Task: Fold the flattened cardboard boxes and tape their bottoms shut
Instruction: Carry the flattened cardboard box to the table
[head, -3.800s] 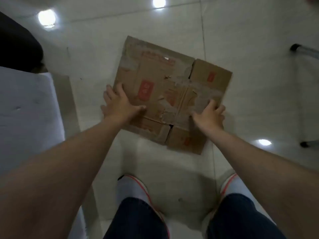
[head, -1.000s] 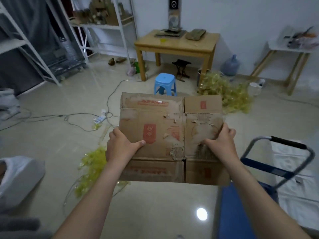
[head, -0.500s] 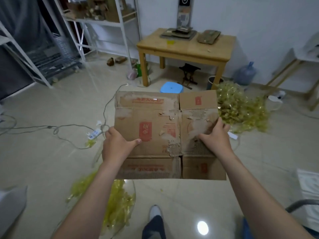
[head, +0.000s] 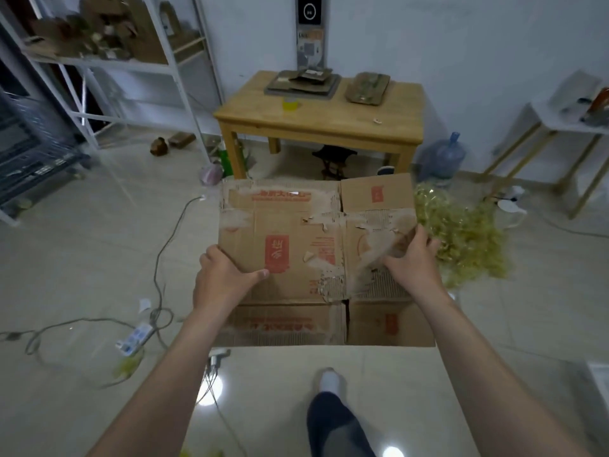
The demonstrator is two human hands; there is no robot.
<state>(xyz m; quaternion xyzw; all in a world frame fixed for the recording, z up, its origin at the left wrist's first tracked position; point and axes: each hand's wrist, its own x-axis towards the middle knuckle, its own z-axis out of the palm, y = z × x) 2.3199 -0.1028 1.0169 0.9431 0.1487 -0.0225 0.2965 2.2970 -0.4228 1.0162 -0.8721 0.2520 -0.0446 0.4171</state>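
Tiled floor [head: 82, 258], wooden desk [head: 329, 123] beyond. In mid-air before the person, the flattened cardboard box [head: 296, 252]; left hand [head: 220, 282] grips its left edge, right hand [head: 412, 262] its right edge. Best: press edges inward along creases, sparing the torn facing.

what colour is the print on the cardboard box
Red, on the worn brown flattened cardboard box; clearest in the head view.
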